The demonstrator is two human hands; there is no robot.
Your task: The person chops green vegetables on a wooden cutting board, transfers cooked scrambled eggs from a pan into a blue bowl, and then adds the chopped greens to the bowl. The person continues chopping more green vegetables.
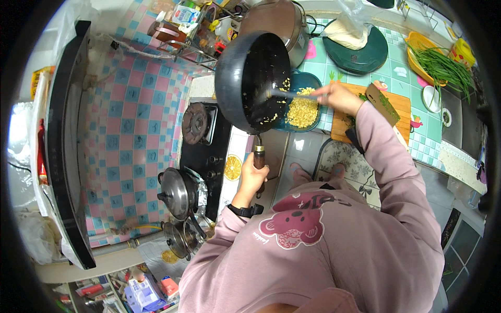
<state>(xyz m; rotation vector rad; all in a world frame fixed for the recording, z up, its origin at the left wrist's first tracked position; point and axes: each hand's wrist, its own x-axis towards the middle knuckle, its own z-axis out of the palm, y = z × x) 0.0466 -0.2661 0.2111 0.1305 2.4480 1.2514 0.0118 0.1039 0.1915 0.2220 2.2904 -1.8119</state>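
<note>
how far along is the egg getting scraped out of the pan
Mostly done: a heap of yellow scrambled egg already lies in the blue dish. In hand: the left hand tilts the black pan by its handle over the dish while the right hand scrapes with a utensil. Left: scattered bits clinging inside the pan.

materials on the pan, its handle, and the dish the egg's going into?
Frying pan: dark matte body, likely nonstick-coated metal; no bare shine inside. Its handle, gripped by the left hand: brown, looks like wood or wood-look plastic, with a pale metal collar. Dish under the scrambled egg: dark teal and glossy, probably glazed ceramic or glass; unclear which. The right hand holds a thin utensil, too blurred to judge.
</note>
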